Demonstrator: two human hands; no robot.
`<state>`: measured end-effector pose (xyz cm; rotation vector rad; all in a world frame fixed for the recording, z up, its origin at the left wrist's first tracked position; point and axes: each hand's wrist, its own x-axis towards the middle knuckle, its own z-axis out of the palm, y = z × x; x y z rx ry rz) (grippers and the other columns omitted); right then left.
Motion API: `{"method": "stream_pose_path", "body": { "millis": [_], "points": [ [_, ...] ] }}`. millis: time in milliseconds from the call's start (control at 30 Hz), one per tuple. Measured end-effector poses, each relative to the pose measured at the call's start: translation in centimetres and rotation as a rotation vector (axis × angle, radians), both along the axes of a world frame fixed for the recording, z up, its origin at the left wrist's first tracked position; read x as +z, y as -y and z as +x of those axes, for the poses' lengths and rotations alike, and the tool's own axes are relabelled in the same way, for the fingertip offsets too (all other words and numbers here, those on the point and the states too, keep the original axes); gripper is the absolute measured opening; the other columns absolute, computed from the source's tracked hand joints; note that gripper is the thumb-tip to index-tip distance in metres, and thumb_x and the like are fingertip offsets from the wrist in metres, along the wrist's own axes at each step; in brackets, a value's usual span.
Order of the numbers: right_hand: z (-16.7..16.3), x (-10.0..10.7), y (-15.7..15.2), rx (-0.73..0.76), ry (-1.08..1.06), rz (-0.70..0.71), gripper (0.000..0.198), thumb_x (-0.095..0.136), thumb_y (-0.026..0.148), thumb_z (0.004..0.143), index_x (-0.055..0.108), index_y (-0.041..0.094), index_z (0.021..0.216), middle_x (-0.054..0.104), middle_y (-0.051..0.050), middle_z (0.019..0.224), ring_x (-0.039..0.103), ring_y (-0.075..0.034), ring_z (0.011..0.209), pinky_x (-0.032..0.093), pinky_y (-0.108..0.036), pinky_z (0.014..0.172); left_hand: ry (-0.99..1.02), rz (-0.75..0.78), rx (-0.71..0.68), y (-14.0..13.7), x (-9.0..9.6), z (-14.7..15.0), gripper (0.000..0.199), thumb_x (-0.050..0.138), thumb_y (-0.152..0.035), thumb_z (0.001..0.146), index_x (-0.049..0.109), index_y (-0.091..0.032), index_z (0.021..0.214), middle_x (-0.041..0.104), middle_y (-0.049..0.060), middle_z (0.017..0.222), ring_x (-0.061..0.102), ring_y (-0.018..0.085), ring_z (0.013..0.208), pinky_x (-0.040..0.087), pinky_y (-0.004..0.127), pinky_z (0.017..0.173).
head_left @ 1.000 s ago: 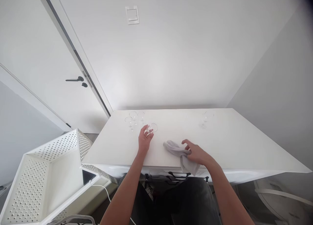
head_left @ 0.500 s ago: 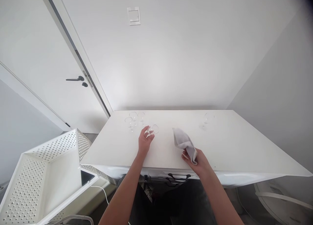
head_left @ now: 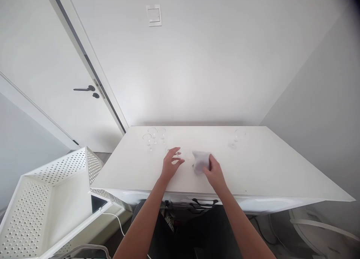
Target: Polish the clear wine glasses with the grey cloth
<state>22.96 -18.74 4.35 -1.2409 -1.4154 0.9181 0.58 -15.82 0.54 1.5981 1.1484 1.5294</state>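
Note:
My left hand is closed around a clear stemmed glass that is tilted over the white cabinet top. Its outline is faint and partly hidden by the fingers. From the right, my right hand grips a crumpled light grey cloth, slightly blurred by motion. The cloth is close to the glass; I cannot tell whether they touch. Several clear stemmed glasses stand together beyond my left hand.
More transparent glassware is at the back right of the cabinet top. A white perforated bin is at the lower left, with a white cable beside it. Black handles stick out from the cabinet front. A door is at left.
My right hand has moved left and slightly away from me, bringing the cloth near the glass. The left hand has shifted a little right and turned the glass.

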Motion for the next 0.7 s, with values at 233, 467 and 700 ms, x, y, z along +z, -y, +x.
{"method": "stream_pose_path", "body": {
  "millis": [233, 467, 700],
  "points": [
    [-1.5, 0.1, -1.1, 0.449, 0.139, 0.128, 0.066, 0.058, 0.019, 0.081, 0.044, 0.023, 0.145, 0.065, -0.008, 0.111, 0.06, -0.024, 0.09, 0.051, -0.041, 0.086, -0.13, 0.125, -0.017, 0.0, -0.2, 0.0, 0.049, 0.075, -0.029, 0.087, 0.066, -0.033, 0.134, 0.066, 0.009, 0.135, 0.068, 0.026, 0.116, 0.061, 0.049, 0.098],
    [-0.4, -2.2, -4.1, 0.622, 0.289, 0.082, 0.072, 0.055, 0.023, 0.085, 0.043, 0.031, 0.155, 0.073, -0.007, 0.103, 0.066, -0.026, 0.086, 0.054, -0.051, 0.089, -0.208, 0.186, -0.065, 0.0, -0.5, 0.0, 0.049, 0.073, -0.026, 0.088, 0.066, -0.034, 0.136, 0.065, 0.007, 0.141, 0.062, 0.029, 0.131, 0.051, 0.053, 0.111],
    [-2.8, -3.6, -4.4, 0.415, -0.066, 0.068, 0.064, 0.061, 0.039, 0.091, 0.044, 0.029, 0.153, 0.063, -0.007, 0.138, 0.061, -0.027, 0.119, 0.049, -0.045, 0.103, -0.204, 0.153, 0.061, -0.3, -0.7, 0.2, 0.044, 0.073, -0.032, 0.089, 0.067, -0.034, 0.133, 0.066, 0.009, 0.138, 0.066, 0.029, 0.12, 0.058, 0.05, 0.098]
  ]
}}
